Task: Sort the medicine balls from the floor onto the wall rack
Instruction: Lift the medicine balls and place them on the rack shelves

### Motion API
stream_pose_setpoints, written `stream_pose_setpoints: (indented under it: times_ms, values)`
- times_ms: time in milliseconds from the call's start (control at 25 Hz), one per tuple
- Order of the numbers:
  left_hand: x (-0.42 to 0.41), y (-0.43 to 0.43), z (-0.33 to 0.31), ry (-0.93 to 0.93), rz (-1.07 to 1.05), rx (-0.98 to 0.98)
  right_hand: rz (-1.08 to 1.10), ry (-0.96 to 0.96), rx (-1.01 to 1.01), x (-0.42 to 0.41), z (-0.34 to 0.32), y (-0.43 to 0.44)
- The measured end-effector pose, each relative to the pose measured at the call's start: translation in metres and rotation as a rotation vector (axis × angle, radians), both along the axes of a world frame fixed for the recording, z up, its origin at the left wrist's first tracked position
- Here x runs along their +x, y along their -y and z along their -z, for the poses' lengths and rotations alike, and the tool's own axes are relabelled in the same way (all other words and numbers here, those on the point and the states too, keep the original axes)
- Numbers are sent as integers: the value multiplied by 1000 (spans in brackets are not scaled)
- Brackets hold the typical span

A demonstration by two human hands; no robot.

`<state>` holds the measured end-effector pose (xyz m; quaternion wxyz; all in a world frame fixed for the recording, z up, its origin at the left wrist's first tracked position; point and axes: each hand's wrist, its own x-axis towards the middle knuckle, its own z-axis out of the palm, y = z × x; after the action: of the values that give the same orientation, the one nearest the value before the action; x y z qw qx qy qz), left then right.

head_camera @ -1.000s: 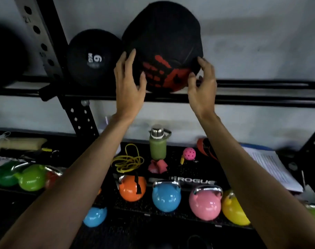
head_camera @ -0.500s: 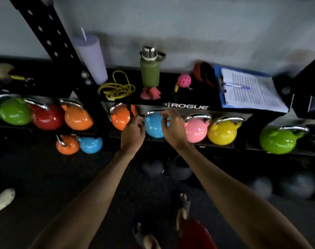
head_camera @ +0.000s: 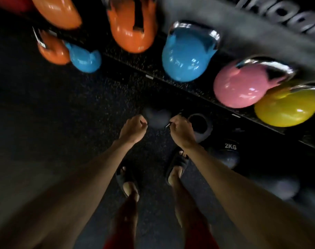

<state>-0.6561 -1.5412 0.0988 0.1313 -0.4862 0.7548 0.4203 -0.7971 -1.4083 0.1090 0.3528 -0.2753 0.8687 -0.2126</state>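
No grip yet: left hand [head_camera: 133, 128] and right hand [head_camera: 181, 130], loosely curled, flank the dark ball [head_camera: 157, 118] below the blue kettlebell [head_camera: 185, 58]; probably dense, best cupped underneath.

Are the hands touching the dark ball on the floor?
Cannot tell. In the head view, left hand and right hand flank the blurred dark ball.
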Motion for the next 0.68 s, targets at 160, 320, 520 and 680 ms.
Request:
stream_pose_setpoints:
  times_ms: [160,320,520,680]
  values:
    - [-5,-2,122,23,-299,193,-66,34,66,-27,127,5]
    - [-34,0,230,4,-656,442,-142,13,91,-55,245,28]
    - [-77,14,323,-52,-998,532,-121,-45,88,-93,333,68]
    - [-97,14,371,-165,-1042,629,35,47,134,-120,371,93]
